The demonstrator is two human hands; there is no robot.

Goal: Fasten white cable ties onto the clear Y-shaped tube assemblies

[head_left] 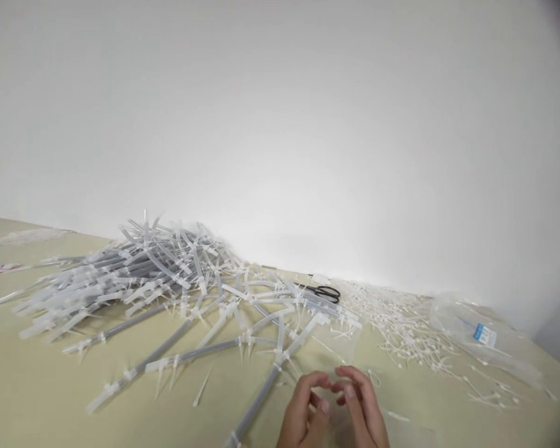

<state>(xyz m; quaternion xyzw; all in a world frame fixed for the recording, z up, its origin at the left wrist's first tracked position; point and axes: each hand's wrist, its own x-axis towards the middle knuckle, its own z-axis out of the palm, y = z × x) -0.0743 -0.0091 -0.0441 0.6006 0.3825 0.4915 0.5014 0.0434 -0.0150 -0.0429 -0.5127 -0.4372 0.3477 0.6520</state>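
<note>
Low in the frame, right of centre, the person's left hand (307, 407) and right hand (360, 404) faced each other, half closed, fingers curled inward and tips close together; whether anything thin was pinched between them could not be told. Just left of the left hand lay the nearest tube assembly (260, 397), a grey tube with pale branches. Its long axis slanted from the bottom edge of the frame toward the upper right, up to a junction where it forked: one branch pointed almost straight up, the other to the upper right. Other tubes (205, 353) crowded the forked end and stood between the hands and the black scissors (329, 294), whose handles pointed right. Right of centre, white cable ties (401, 323) were strewn in a loose spread, with a clear plastic bag (508, 361) at their right, bearing a blue-and-white label (485, 336). Left of centre rose a dense heap of tubes (158, 267). All lay on a yellowish table (135, 429), with a pale wall (280, 124) filling the upper frame.
</note>
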